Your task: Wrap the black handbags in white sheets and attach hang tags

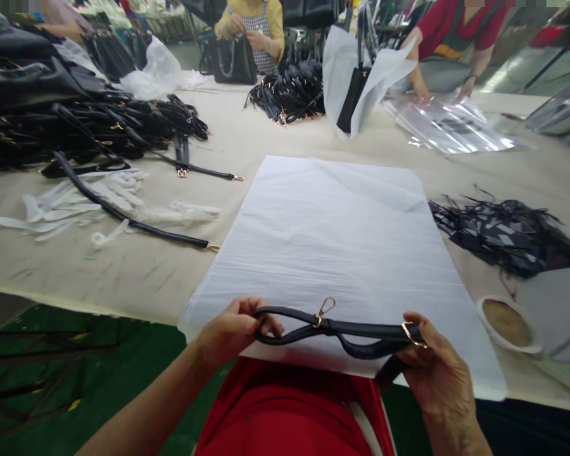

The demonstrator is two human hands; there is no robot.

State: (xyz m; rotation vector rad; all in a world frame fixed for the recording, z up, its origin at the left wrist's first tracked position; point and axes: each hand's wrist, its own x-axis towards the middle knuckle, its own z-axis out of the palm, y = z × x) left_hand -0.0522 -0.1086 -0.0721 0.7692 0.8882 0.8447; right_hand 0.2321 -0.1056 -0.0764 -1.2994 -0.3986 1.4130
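Note:
Between my two hands a folded black bag strap (361, 329) with gold clasps is stretched level above the near edge of a stack of white tissue paper (332, 234). My left hand (240, 326) pinches the looped left end, its fingers closed round the bend. On the other end, beside a gold ring, my right hand (439, 367) is closed with the thumb on top. A gold snap hook (327, 308) sticks up from the strap's middle. Part of the strap's right end is hidden behind my right fingers.
Left lie a loose black strap (137, 225), white strips (76, 206) and a heap of black straps (123, 130). Right are black tags with cords (508, 234) and a small round container (508, 323). Across the table, co-workers handle a black handbag (235, 60) and clear plastic sheets (456, 123).

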